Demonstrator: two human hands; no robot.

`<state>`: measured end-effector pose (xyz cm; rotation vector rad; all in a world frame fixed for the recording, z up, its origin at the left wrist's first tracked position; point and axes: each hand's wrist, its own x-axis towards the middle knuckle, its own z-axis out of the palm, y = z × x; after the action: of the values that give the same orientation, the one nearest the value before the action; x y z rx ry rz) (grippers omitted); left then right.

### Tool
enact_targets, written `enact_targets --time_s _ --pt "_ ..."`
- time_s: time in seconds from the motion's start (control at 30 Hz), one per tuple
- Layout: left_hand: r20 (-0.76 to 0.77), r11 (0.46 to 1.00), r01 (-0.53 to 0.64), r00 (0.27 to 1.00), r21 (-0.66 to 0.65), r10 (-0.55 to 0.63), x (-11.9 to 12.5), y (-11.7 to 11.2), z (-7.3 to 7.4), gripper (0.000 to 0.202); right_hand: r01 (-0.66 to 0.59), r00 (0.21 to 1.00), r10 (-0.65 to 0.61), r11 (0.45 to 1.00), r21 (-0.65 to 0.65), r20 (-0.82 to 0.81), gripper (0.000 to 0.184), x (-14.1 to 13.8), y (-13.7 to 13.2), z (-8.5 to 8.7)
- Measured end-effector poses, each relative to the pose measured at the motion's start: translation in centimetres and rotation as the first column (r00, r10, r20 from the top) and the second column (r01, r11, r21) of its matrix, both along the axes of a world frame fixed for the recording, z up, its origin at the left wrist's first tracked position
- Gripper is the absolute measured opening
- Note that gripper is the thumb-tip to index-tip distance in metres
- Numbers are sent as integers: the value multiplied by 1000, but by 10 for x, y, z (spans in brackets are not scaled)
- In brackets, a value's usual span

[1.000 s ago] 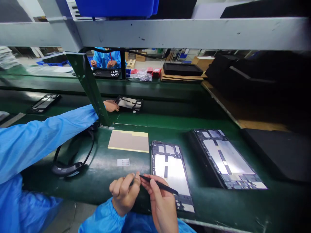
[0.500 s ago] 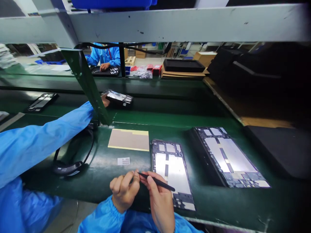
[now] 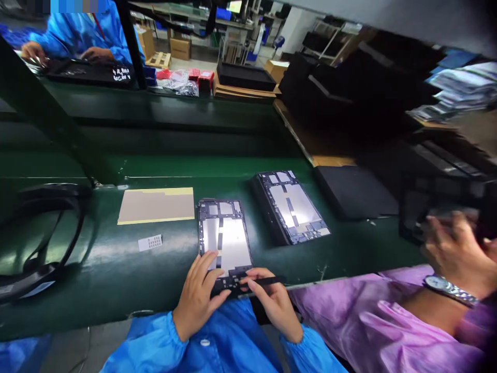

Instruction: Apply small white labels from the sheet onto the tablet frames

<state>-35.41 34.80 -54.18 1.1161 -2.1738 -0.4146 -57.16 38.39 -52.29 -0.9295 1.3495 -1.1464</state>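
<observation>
the person's own hands (image 3: 198, 290) number two, and there are two silver-faced panels (image 3: 237, 239), one dark tool (image 3: 267, 281), one beige sheet (image 3: 155, 207), one printed label (image 3: 150, 243), one black looped band (image 3: 19, 286), one metal wristwatch (image 3: 452, 291) and one wooden pallet (image 3: 159, 60).

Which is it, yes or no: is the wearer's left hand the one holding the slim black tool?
No: the right hand grips the slim black tool, while the left hand lies over the open device.

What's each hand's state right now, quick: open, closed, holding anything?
Left hand: open, resting on the device, nothing seen in its grip.
Right hand: closed on the black tool.
</observation>
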Motion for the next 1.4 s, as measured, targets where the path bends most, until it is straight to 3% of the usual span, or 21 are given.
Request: enact_targets --time_s 0.2,0.47,0.77,0.93,1.1,1.4 --pt "38 996 62 997 72 -65 -5 -1 -16 38 -98 985 84 991 -89 -148 20 6 2 -9" --pt "42 995 56 997 78 -60 -3 0 -17 37 -185 932 110 964 -192 -344 14 10 1 1" --pt "36 997 58 998 60 -60 -4 -1 -17 35 -208 912 110 954 -215 -395 12 12 -1 1" --pt "-5 997 70 998 -26 -70 -3 -1 -12 25 -209 908 105 953 -220 -406 11 13 -1 2" --pt "-35 975 71 996 -212 -80 -1 3 -9 11 -206 904 99 953 -223 -415 11 14 -1 3" --pt "106 932 153 987 -328 -124 -1 6 -12 28 -214 892 110 957 -195 -439 13 16 -3 5"
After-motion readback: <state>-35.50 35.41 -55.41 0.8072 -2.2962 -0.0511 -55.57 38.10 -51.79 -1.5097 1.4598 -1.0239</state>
